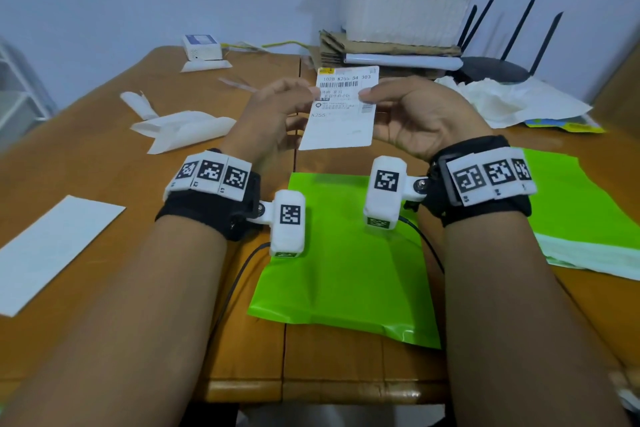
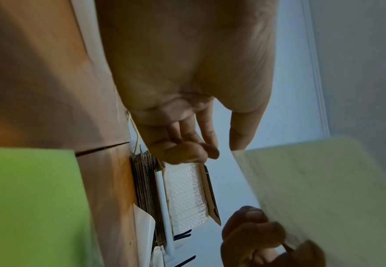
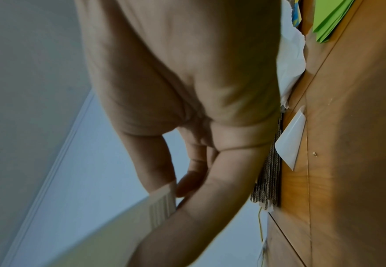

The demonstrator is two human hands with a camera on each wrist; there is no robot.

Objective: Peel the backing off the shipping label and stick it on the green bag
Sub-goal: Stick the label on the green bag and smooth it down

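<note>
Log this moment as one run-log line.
stage: label handling | shipping label: held upright by left hand and right hand | green bag: flat on table, unlabelled

Each bare forearm wears a black wristband [image 1: 211, 215] carrying white blocks printed with black square codes. A white camera pod [image 1: 288, 222] with its own code sits bolted beside each wristband, trailing a thin black cable [image 1: 239, 274].

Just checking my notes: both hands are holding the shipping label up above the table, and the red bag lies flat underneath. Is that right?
Not quite: the bag is bright green, not red, as the head view shows. The rest holds: left hand and right hand hold the shipping label above the table.
</note>
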